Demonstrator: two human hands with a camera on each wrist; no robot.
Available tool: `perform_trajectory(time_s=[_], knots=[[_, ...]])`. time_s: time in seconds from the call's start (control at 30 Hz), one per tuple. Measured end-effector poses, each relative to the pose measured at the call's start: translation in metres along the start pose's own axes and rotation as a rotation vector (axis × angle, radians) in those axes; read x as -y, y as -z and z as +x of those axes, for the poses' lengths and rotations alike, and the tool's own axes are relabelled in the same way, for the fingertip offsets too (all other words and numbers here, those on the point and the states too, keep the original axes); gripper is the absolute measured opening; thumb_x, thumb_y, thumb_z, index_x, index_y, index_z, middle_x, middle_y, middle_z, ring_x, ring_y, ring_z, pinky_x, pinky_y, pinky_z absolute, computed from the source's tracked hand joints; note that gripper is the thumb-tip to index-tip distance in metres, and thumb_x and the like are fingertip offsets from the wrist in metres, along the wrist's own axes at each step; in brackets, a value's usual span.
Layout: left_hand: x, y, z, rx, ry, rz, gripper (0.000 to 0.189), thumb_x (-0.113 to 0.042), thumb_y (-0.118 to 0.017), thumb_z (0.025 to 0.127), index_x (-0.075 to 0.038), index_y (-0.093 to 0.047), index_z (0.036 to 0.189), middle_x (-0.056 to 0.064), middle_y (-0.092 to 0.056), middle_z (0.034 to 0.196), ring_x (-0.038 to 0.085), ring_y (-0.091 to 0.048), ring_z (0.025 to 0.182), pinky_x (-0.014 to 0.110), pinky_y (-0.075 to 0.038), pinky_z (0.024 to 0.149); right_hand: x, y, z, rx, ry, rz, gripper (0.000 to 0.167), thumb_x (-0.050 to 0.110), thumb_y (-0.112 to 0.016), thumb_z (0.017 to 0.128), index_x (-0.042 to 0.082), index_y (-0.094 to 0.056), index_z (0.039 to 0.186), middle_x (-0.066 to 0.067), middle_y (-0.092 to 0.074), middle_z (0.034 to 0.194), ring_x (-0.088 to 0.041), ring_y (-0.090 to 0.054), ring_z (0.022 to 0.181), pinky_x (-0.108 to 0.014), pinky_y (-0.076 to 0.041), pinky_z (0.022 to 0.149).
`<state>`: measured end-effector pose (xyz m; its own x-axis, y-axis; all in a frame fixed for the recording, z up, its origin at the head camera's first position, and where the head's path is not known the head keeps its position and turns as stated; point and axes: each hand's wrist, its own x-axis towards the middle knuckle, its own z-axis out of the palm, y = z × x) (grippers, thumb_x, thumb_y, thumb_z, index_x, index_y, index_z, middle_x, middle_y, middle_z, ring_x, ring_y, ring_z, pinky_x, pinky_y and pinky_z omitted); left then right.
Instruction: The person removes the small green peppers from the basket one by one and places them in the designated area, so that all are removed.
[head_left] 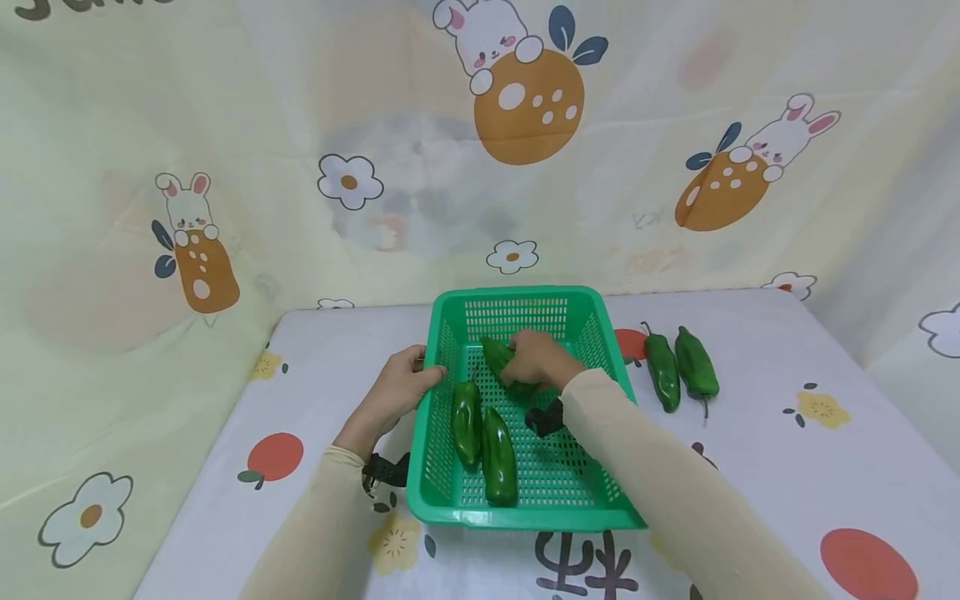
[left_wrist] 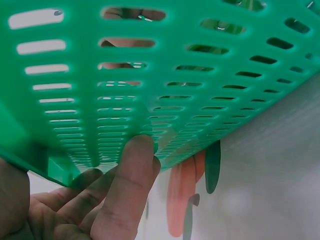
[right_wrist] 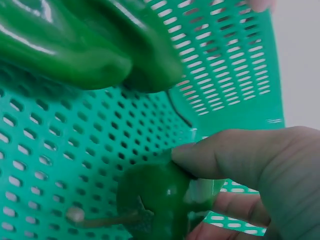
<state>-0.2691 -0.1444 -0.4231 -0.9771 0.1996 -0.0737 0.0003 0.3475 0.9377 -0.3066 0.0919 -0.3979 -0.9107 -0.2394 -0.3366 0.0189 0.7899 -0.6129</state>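
Note:
A green plastic basket (head_left: pixel 525 518) with slotted walls stands on the table. My left hand (head_left: pixel 397 387) grips its left rim, thumb over the edge and fingers against the outer wall, as the left wrist view also shows. Inside the basket, my right hand (head_left: pixel 542 360) holds a green pepper (head_left: pixel 497 357) between thumb and fingers; its stem end faces the camera in the right wrist view. Two more green peppers, one (head_left: pixel 467 423) slightly behind the other (head_left: pixel 499 458), lie side by side in the basket's left front part.
Right of the basket, two green peppers (head_left: pixel 662 372) (head_left: pixel 696 363) lie together on the printed tablecloth (head_left: pixel 765 475). A patterned cloth backdrop (head_left: pixel 420 250) rises behind the table.

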Motion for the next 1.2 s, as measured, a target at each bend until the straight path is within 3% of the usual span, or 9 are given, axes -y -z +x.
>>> perform_trajectory(time_s=[0.33,0.6,0.73,1.03,1.2], knots=[[-0.001,0.0,-0.001,0.004,0.004,-0.014,0.046,-0.015,-0.059,0.101,0.006,-0.053,0.142,0.029,-0.067,0.119,0.037,-0.076,0.092,0.039,-0.068,0.072,-0.007,0.021,-0.023,-0.024,0.1,0.043,0.065,0.014,-0.074,0.093,0.001,-0.049,0.152,-0.023,-0.049,0.153,-0.031,-0.07,0.102,-0.036,-0.067,0.067],[-0.002,-0.001,-0.003,-0.012,0.009,0.002,0.045,-0.014,-0.059,0.101,0.006,-0.053,0.141,0.027,-0.069,0.115,0.034,-0.077,0.088,0.038,-0.068,0.07,-0.011,0.039,-0.041,-0.032,0.123,0.102,0.065,0.012,-0.075,0.09,-0.001,-0.051,0.149,-0.027,-0.059,0.135,-0.029,-0.075,0.092,-0.044,-0.068,0.072],[-0.003,-0.001,-0.003,-0.005,0.005,-0.002,0.046,-0.014,-0.059,0.101,0.006,-0.052,0.142,0.028,-0.068,0.116,0.037,-0.077,0.09,0.039,-0.068,0.071,-0.017,0.047,-0.049,-0.052,0.13,0.126,0.066,0.011,-0.076,0.089,-0.002,-0.051,0.149,-0.028,-0.064,0.123,-0.029,-0.075,0.09,-0.039,-0.068,0.067],[-0.004,-0.001,-0.002,-0.005,0.006,-0.006,0.043,-0.013,-0.059,0.101,0.008,-0.054,0.139,0.028,-0.069,0.114,0.038,-0.077,0.09,0.038,-0.068,0.071,-0.028,0.065,-0.075,-0.062,0.133,0.129,0.069,0.017,-0.075,0.092,0.001,-0.047,0.153,-0.021,-0.064,0.11,-0.023,-0.07,0.08,-0.043,-0.068,0.073],[-0.004,-0.002,-0.002,-0.009,0.01,-0.005,0.043,-0.012,-0.059,0.101,0.008,-0.053,0.14,0.028,-0.068,0.114,0.037,-0.077,0.09,0.037,-0.068,0.07,-0.036,0.073,-0.082,-0.079,0.134,0.128,0.071,0.02,-0.075,0.092,-0.001,-0.045,0.153,-0.023,-0.064,0.114,-0.021,-0.071,0.078,-0.039,-0.067,0.071]])
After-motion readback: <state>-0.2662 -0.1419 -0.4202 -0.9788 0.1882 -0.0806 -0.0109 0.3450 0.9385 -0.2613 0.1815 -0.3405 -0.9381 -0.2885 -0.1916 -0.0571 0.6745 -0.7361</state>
